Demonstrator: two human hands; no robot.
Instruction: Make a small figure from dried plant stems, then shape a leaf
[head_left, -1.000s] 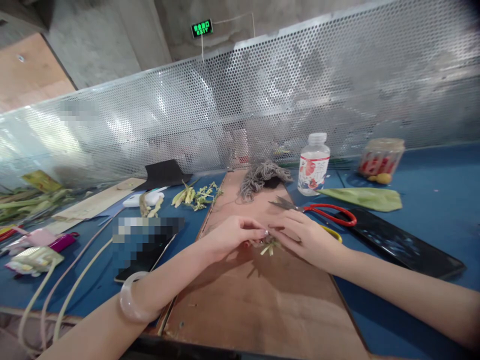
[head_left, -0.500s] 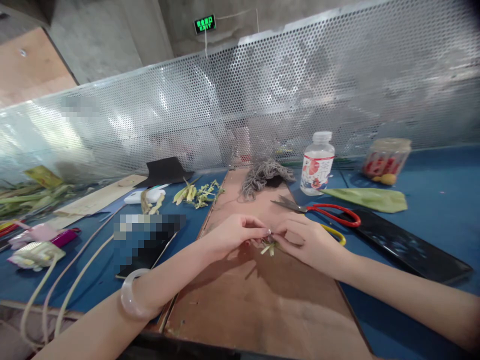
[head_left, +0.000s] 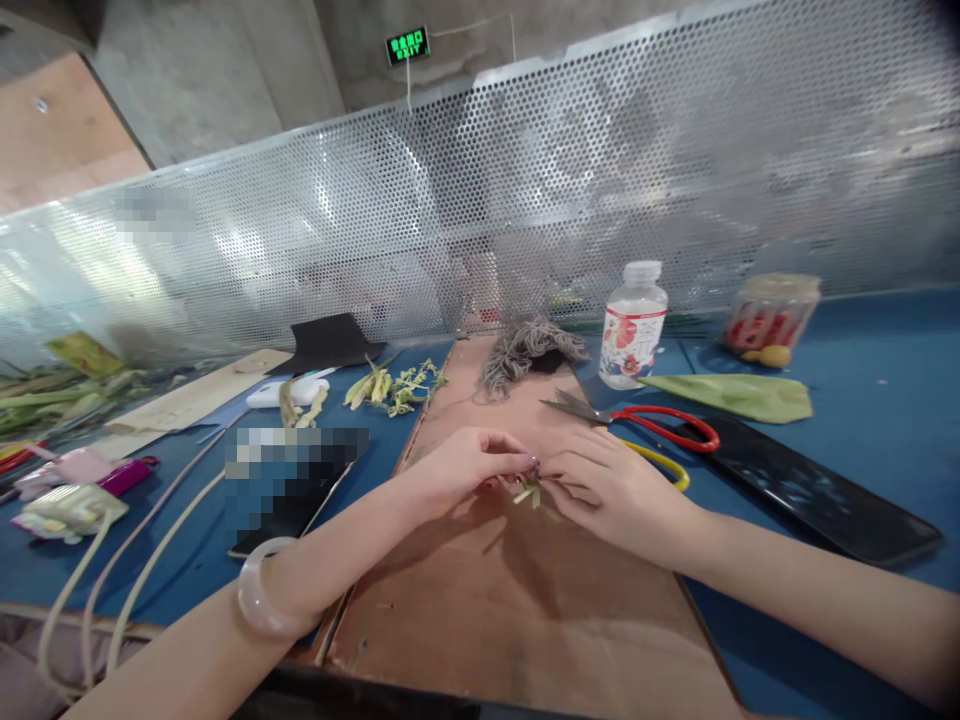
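Over the brown board (head_left: 525, 620), my left hand (head_left: 469, 470) pinches a small pale green plant piece (head_left: 528, 493) between thumb and fingertips. My right hand (head_left: 604, 480) meets it from the other side, its fingertips pressed together at the top of the same piece. What lies between the touching fingertips is too small to make out. Just beyond my right hand are scissors with red handles (head_left: 675, 425), blades open and pointing left, and a yellow handle (head_left: 667, 465) partly hidden by that hand. Grey yarn (head_left: 525, 350) lies at the back of the board.
A bottle (head_left: 634, 325), a glass jar (head_left: 772, 315), a green husk (head_left: 739, 396) and a black phone (head_left: 817, 490) are on the right. On the left are plant pieces (head_left: 401, 388), a dark device (head_left: 330, 480), cables (head_left: 161, 510) and a white item (head_left: 289, 393).
My right hand has turned slightly and its fingers have closed up nearer the left fingertips. The small green piece has shifted slightly left. The camera view has moved a little.
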